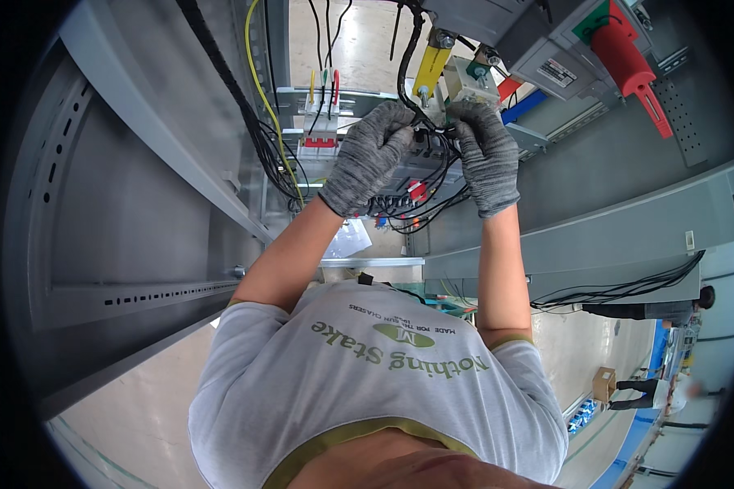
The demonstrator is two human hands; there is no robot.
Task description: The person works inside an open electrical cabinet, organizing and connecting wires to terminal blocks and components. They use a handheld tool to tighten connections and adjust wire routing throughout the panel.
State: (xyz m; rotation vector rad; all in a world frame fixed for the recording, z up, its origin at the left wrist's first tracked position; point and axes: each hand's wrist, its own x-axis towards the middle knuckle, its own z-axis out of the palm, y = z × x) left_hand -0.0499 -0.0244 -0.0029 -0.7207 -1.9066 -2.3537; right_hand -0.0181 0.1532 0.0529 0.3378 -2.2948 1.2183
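Observation:
Both my hands wear grey knit gloves and work inside a grey metal cabinet. My left hand (371, 156) is closed with its fingertips pinching a black wire bundle (435, 127). On the other side of the same spot, my right hand (491, 156) also grips the bundle, its fingers curled. The bundle drops from above past a yellow busbar (431, 72), and its loose black wires (444, 175) fan out below my hands. Any small tie or fastener between the fingertips is too small to make out.
A white breaker block (321, 122) sits left of my hands, near a yellow wire (262, 90) and a dark cable bundle (261, 134). A red handle (624, 61) juts out at upper right. Farther off, a person (656, 394) stands by a cardboard box (603, 384).

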